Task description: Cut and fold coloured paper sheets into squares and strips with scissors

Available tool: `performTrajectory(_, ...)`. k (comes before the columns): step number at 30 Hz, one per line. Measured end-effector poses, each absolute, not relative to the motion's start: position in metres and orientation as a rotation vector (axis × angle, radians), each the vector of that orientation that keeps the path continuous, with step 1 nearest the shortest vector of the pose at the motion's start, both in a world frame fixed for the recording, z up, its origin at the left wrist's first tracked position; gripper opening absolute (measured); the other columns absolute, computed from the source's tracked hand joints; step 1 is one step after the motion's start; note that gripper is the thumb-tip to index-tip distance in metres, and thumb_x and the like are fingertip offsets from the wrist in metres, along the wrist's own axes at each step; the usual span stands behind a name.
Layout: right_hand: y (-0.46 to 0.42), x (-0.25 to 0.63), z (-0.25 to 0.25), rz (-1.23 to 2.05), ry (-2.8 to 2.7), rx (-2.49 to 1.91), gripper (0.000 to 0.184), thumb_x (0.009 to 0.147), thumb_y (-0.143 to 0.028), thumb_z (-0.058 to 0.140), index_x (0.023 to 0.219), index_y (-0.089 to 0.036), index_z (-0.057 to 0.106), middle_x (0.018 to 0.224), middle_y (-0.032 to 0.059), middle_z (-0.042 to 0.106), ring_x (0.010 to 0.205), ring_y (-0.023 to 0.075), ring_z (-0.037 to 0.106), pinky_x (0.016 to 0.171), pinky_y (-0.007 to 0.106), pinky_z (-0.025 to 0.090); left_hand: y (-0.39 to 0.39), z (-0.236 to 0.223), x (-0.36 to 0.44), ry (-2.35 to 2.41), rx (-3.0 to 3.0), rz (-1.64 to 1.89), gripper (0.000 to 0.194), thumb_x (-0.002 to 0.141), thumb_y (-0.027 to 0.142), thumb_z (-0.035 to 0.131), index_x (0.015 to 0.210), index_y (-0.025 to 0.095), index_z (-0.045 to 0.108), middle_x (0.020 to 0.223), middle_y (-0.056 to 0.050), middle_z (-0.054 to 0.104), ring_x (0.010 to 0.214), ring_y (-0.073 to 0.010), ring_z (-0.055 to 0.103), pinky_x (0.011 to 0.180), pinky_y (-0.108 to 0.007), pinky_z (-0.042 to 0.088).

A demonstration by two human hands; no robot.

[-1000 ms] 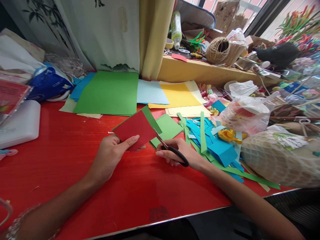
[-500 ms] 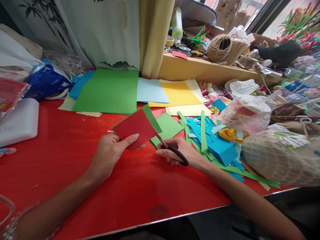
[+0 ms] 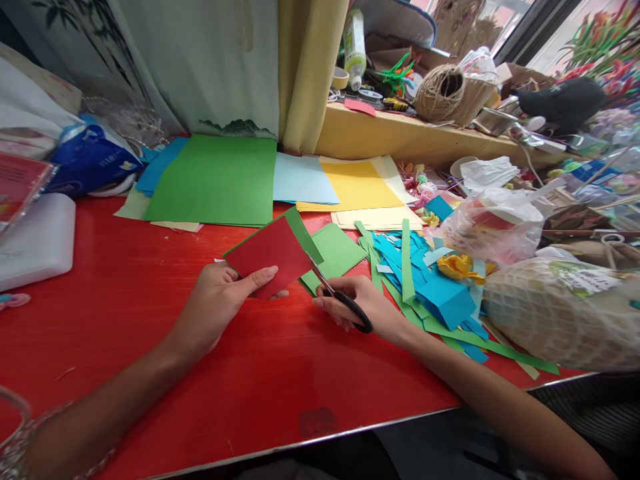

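Observation:
My left hand (image 3: 235, 293) pinches a red paper sheet (image 3: 273, 257) laid over a green paper sheet (image 3: 299, 233), thumb on top and fingers underneath. Green shows along the top and right edges of the red. Black-handled scissors (image 3: 354, 308) are gripped in my right hand (image 3: 357, 303), their blades meeting the right edge of the papers. The two sheets are held above the red table. Just behind the scissors lie green paper pieces (image 3: 337, 250), partly hidden by the held sheets.
A heap of blue and green paper scraps (image 3: 445, 300) lies right of my right hand. Larger green (image 3: 215, 180), light blue and yellow sheets line the table's back. A netted bundle (image 3: 560, 313) sits at the right edge; a white box (image 3: 37, 240) stands at left.
Almost nothing differs. The scissor handles have shifted very slightly left, and the view has moved a little; both hands keep their grip.

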State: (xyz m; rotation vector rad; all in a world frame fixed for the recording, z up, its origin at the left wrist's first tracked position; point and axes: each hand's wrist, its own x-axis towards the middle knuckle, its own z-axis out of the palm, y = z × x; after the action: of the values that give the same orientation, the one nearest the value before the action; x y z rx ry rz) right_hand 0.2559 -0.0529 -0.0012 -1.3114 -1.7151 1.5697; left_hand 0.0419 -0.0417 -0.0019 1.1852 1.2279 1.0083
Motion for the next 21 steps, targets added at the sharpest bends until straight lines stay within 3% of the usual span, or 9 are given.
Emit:
performTrajectory(7,-0.0531,0.2532,-0.0034,1.570,-1.702,-1.326,0.024,0.078,-0.039,0.063,0.072,-0.018,0.055,0.051,-0.0055,0.046,0.044,0.0071,0.043,0.043,0.021,0.031,-0.0379,0.0013,0.0390,1.265,1.210,0.958,0.022,0.069,0.035,0.071,0.055,0.018,0.071,0.059,-0.003,0.071,0.063,-0.0168,0.067,0.065,-0.022,0.053)
performTrajectory(14,-0.0533,0.2502,0.0052,1.620,-1.698,-1.389,0.029,0.076,-0.045,0.062,0.081,-0.017,0.060,0.056,-0.0032,0.051,0.049,0.0083,0.048,0.047,0.021,0.036,-0.0387,0.0037,0.0396,1.257,1.217,0.893,0.023,0.068,0.036,0.071,0.054,0.018,0.071,0.058,-0.003,0.071,0.059,-0.0166,0.066,0.060,-0.021,0.052)
performTrajectory(21,-0.0568,0.2501,-0.0008,1.543,-1.692,-1.344,0.024,0.079,-0.040,0.061,0.071,-0.018,0.055,0.055,-0.0044,0.048,0.048,0.0071,0.046,0.046,0.020,0.033,-0.0404,0.0026,0.0399,1.254,1.198,0.905,0.025,0.067,0.039,0.072,0.052,0.019,0.071,0.058,-0.003,0.070,0.060,-0.0177,0.066,0.062,-0.022,0.053)
